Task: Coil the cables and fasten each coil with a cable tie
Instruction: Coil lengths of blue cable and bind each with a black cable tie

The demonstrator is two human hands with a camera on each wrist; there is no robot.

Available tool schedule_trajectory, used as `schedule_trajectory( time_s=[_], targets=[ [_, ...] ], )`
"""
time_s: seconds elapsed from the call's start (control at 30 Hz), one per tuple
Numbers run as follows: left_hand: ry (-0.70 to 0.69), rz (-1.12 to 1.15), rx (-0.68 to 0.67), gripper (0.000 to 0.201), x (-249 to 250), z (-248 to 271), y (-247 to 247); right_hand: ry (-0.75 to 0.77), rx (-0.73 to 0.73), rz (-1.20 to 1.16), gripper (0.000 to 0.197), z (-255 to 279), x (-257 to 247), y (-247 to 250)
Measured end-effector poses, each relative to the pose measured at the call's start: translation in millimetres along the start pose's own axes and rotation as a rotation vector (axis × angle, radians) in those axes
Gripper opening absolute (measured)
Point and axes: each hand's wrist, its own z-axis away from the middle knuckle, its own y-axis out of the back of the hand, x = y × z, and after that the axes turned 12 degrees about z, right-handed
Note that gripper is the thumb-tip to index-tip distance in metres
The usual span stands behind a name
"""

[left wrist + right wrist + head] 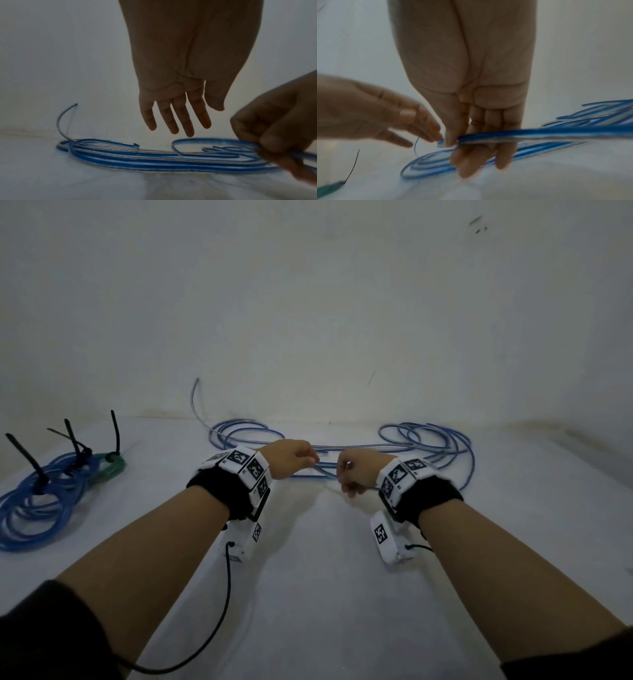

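Observation:
A long loose blue cable point(428, 440) sprawls in loops across the back of the white table point(325, 594). My right hand point(347, 477) pinches one strand of it between thumb and fingers, lifted just off the table; the right wrist view shows this blue cable point(556, 132) running out to the right from my right hand point(453, 142). My left hand point(310, 460) hovers beside it with straight fingers. In the left wrist view the left hand point(176, 121) hangs over the blue cable point(154, 158) and holds nothing. Its fingertips point(436, 135) reach the cable's end.
At the far left lie coiled blue cables point(41, 501) and a green coil point(114, 465), bound with black cable ties point(115, 433) that stick upward. A pale wall point(308, 320) rises right behind the table. Wrist camera cords trail near my forearms.

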Motion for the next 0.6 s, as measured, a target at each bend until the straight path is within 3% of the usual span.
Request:
schedule_trajectory(
  time_s=[0.1,0.27,0.37,0.47,0.6],
  targets=[
    [0.003,0.05,0.048,0.034,-10,-4,2,0.113,0.138,-0.131,0.013,5,6,20],
    [-0.162,0.074,0.189,0.035,-13,-5,5,0.228,0.363,-0.279,0.007,7,8,38],
    [-0.193,0.312,0.162,0.018,-5,0,8,0.235,0.592,-0.296,0.004,2,9,39],
    [-0.151,0.593,0.129,0.022,1,8,10,0.218,0.805,-0.306,0.003,-3,8,35],
    [-0.089,0.766,0.106,0.02,9,20,16,0.218,1.012,-0.326,0.007,-5,7,34]
  ],
)
